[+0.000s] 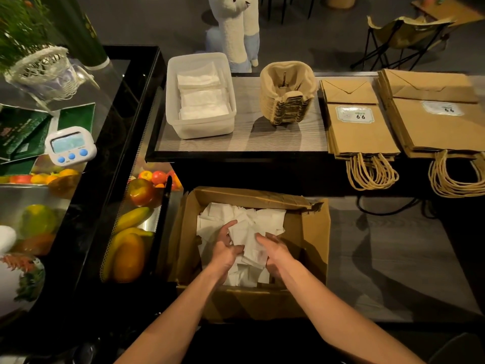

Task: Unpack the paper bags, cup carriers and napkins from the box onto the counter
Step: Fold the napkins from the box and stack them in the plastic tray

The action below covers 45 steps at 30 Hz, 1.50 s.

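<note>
1. Napkins [246, 224]: a loose white heap down in the box [315, 232], and both hands are in there with them
2. Left hand [225, 249] and right hand [275, 254] face each other, fingers curled in on one bunch of napkins squeezed between them; the rest of the heap lies under and behind
3. This looks like the napkin step, and likely the last, since nothing else shows in the box
4. Next move: lift the bunch clear of the box walls and carry it up and left. It wants firm pressure from both sides, because loose sheets could slip out underneath
5. The tub [173, 106] on the desk [288, 139] holds neat napkin stacks, with room on top for more
6. Beside the tub, carriers [287, 93] stand nested in one stack; right of them two piles of bags [359, 127] lie flat, handles hanging over the desk edge
</note>
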Each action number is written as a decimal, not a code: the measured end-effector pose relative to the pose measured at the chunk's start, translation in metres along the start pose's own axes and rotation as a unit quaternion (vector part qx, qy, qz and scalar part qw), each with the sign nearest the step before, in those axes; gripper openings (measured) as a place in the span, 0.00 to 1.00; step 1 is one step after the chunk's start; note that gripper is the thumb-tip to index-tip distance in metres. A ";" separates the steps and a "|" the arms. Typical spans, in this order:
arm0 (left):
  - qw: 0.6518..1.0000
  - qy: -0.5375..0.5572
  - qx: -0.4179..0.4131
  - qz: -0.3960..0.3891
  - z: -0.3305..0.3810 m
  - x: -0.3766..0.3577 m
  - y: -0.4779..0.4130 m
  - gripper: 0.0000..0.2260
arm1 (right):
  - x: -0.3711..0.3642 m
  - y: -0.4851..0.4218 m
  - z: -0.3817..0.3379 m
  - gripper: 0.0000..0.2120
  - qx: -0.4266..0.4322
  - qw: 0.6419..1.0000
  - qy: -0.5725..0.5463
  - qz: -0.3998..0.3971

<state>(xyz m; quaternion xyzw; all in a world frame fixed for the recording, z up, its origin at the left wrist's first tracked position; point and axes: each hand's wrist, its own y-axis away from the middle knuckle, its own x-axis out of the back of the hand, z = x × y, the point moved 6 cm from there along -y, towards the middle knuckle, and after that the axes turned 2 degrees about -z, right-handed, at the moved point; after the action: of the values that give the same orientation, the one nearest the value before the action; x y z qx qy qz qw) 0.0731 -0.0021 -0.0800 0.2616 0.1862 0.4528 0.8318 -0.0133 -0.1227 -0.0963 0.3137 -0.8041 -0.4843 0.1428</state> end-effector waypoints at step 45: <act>0.992 -0.127 -0.020 0.020 0.008 0.006 0.000 0.19 | 0.019 -0.001 -0.027 0.29 0.149 0.982 0.001 -0.120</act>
<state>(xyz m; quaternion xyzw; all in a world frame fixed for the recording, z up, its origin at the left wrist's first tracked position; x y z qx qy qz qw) 0.0804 0.0011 -0.0745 0.3037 0.0650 0.4360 0.8447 -0.0125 -0.1542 -0.0856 0.4259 -0.8237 -0.3727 0.0361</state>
